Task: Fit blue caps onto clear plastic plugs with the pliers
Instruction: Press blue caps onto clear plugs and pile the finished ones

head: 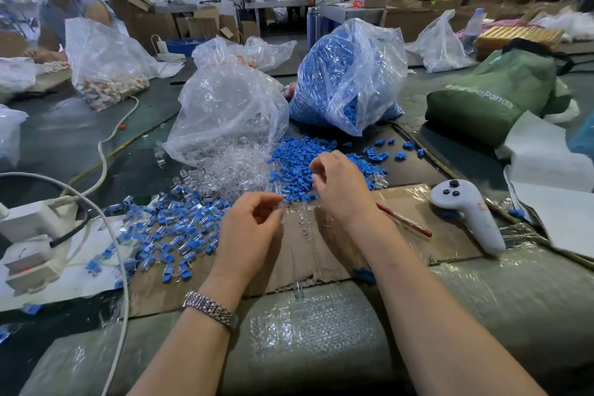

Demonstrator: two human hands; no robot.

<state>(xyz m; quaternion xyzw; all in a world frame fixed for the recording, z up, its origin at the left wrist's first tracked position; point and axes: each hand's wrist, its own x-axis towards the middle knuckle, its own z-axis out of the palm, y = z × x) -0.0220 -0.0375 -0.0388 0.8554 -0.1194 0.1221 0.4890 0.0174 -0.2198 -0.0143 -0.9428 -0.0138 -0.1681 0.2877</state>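
Loose blue caps (299,167) lie heaped beside a spill of clear plugs (238,170) from an open clear bag (225,106). My left hand (250,231) hovers over the cardboard sheet (401,254), thumb and forefinger pinching a clear plug (284,207). My right hand (340,190) is curled at the near edge of the blue heap. The red handles of the pliers (406,222) stick out from under its palm. Its fingertips touch the caps; whether they pinch one is blurred. Several capped plugs (173,228) lie at the left.
A bag of blue caps (350,74) stands behind the heap. A white handheld controller (469,212) lies at the right, a green bag (491,90) beyond it. White power adapters (32,222) and cables (109,151) lie at the left. Another person (58,3) works at the far left.
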